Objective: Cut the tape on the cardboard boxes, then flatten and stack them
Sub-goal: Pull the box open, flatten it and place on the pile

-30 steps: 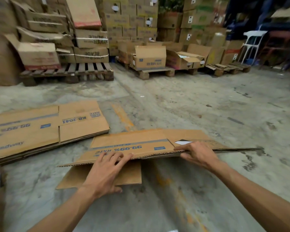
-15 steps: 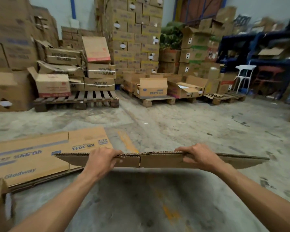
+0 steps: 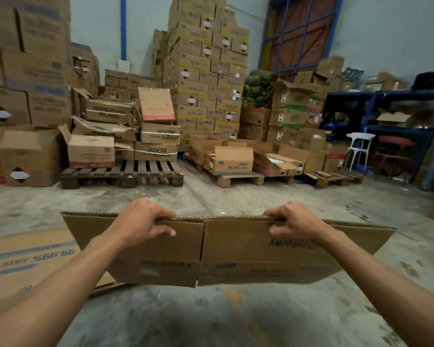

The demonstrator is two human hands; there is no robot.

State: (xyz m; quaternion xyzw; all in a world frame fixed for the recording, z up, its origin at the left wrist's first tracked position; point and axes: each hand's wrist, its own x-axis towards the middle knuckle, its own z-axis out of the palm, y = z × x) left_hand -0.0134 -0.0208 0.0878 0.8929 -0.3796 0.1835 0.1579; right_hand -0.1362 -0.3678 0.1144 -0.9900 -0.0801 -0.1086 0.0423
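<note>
Both hands grip the top edge of a flattened brown cardboard box (image 3: 236, 249) held upright, clear of the grey concrete floor (image 3: 211, 319): the left hand (image 3: 140, 221) and right hand (image 3: 296, 221) each close fingers over the edge with thumbs on the near face. At lower left, a stack of flattened printed cartons (image 3: 28, 261) lies on the floor. Beyond, wooden pallets (image 3: 122, 172) carry piled brown boxes.

Head-worn camera looks forward and slightly down, close above both forearms.
</note>
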